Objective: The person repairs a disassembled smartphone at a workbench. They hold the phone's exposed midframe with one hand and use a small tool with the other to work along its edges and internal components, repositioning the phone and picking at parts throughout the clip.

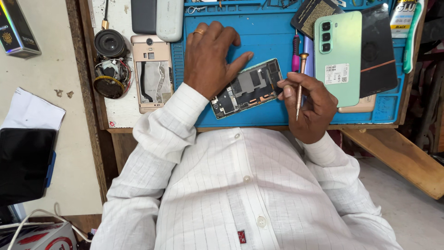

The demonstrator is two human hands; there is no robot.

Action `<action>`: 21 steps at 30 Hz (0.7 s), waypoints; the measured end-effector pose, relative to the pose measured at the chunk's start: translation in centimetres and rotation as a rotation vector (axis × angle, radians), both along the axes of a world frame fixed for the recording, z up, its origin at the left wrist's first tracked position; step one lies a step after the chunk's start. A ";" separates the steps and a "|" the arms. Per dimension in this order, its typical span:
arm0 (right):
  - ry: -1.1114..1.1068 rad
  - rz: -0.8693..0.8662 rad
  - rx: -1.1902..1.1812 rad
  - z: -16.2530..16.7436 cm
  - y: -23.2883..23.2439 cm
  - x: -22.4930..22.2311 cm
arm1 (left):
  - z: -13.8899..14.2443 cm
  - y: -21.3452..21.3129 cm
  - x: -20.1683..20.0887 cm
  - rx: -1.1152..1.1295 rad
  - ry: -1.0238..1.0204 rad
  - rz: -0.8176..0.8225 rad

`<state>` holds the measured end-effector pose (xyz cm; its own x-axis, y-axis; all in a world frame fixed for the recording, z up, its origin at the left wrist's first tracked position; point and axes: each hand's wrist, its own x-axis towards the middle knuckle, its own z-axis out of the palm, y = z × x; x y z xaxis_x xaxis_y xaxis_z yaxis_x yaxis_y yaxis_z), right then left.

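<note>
An opened phone [252, 87] with its back off lies tilted on the blue work mat [273, 32], circuit boards showing. My left hand [208, 58], a ring on one finger, rests flat on the phone's left end and holds it down. My right hand [311, 105] grips a slim screwdriver [300, 85] with its copper cap up and its tip pointing down toward me, beside the phone's right end. A light green phone back cover [339, 55] lies just right of the screwdriver.
A gold phone frame [152, 76] and a round speaker part [110, 65] lie left of the mat. A dark phone [378, 51], a glue tube [403, 16] and pink and purple tools [296, 53] sit at the right. A black tablet [25, 162] and paper [32, 111] are at far left.
</note>
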<state>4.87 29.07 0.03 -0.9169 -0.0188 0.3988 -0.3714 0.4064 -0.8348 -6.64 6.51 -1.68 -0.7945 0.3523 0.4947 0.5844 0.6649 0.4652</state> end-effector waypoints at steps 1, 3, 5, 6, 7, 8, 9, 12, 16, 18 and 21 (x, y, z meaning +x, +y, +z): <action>0.004 0.006 -0.012 0.0 0.0 -0.1 | -0.1 -0.3 0.0 0.014 -0.008 0.009; 0.010 0.017 -0.038 -0.2 0.1 -0.1 | -0.2 -1.3 0.2 0.042 -0.026 0.028; 0.014 0.009 -0.030 -0.2 0.1 -0.1 | -0.3 -2.3 0.4 0.074 -0.079 0.054; 0.017 0.006 -0.026 -0.3 0.2 -0.1 | -0.3 -2.6 0.5 0.091 -0.105 0.068; 0.013 0.002 -0.022 -0.3 0.2 -0.1 | -0.3 -2.8 0.5 0.082 -0.111 0.074; 0.010 -0.001 -0.017 -0.3 0.2 -0.1 | -0.2 -3.0 0.5 0.074 -0.117 0.080; 0.008 -0.003 -0.012 -0.3 0.2 -0.1 | -0.1 -3.0 0.4 0.066 -0.121 0.088; 0.009 -0.002 -0.014 -0.2 0.1 -0.2 | 0.1 -1.9 -0.1 0.052 -0.025 0.024; 0.011 -0.012 0.011 0.0 0.0 -0.2 | 0.1 0.1 -0.8 -0.032 0.024 0.032; 0.022 -0.015 0.026 0.0 -0.1 -0.2 | -0.1 0.1 -0.8 -0.034 -0.008 0.032; 0.011 -0.003 0.006 0.0 -0.1 -0.2 | -0.4 -1.2 -0.7 -0.057 0.036 0.052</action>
